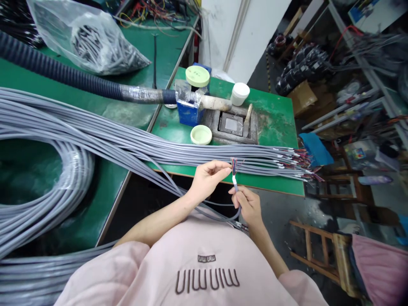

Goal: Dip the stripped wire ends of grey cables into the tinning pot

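Between the fingers of my right hand [247, 203] is a grey cable [236, 187], held upright just below its white sleeve. Thin coloured wires [234, 163] fan out from the top of its stripped end. My left hand [210, 178] is closed in a pinch at the left side of these wires, thumb and forefinger together at a wire too small to make out fully. Behind both hands a thick bundle of grey cables [204, 154] lies along the bench, its stripped ends [302, 159] pointing right.
A solder pot [234, 125] with a brush-like handle [248, 112] is set in the green bench [277, 123]. Near it are a pale green lid [201, 134], a white tub [239, 93] and a ribbed hose [79, 78]. Coiled cables [73, 178] lie left; a wooden stool [318, 250] stands right.
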Tool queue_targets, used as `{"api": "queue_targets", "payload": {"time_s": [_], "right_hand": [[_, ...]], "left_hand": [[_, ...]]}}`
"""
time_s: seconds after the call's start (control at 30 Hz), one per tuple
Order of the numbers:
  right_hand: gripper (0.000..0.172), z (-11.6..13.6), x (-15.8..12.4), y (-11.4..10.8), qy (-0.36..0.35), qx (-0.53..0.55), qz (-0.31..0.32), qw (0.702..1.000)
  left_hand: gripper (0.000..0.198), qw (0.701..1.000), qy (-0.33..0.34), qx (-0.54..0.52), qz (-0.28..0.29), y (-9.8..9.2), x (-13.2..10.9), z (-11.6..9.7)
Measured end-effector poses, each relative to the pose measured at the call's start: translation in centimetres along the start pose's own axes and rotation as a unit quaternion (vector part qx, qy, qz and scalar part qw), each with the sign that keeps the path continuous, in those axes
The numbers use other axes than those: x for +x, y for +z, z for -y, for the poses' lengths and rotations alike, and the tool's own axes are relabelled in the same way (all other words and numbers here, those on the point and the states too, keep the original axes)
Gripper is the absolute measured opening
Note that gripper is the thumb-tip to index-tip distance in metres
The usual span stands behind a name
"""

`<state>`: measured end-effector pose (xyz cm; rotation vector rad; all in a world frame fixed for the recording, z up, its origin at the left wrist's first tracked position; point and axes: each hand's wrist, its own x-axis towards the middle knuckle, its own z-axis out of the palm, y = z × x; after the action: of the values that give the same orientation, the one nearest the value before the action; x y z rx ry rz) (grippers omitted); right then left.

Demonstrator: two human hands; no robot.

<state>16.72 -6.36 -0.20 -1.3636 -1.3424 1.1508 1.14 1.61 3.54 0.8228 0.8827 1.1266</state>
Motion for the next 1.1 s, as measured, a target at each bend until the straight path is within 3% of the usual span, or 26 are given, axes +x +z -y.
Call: {"api": "queue_targets", "payload": {"time_s": [0.43,0.73,0.97,1.1], "right_hand": [[0.026,0.4,0.1,0.4,-0.019,-0.03,0.007,0.999],[0.026,0.9,0.1,0.7,-0.02,-0.061,-0.018,0.998],[0.024,1.2,0.1,0.5,-0.031,-0.097,-0.014,0.995],[0.025,0.8,0.1,0.6,0.001,-0.04,-0.028,0.999]], "left_hand": [[0.025,0.999,-0.029,-0.027,0.019,-0.1,0.4,0.3],[0.019,0.997,0.067,0.048,-0.01,-0.2,-0.1,1.2],[0.024,0.993,0.061,0.099,0.029,-0.6,0.4,0.7],[0.022,0.991,0.087,0.099,0.023,-0.5,0.3,0.9]]}}
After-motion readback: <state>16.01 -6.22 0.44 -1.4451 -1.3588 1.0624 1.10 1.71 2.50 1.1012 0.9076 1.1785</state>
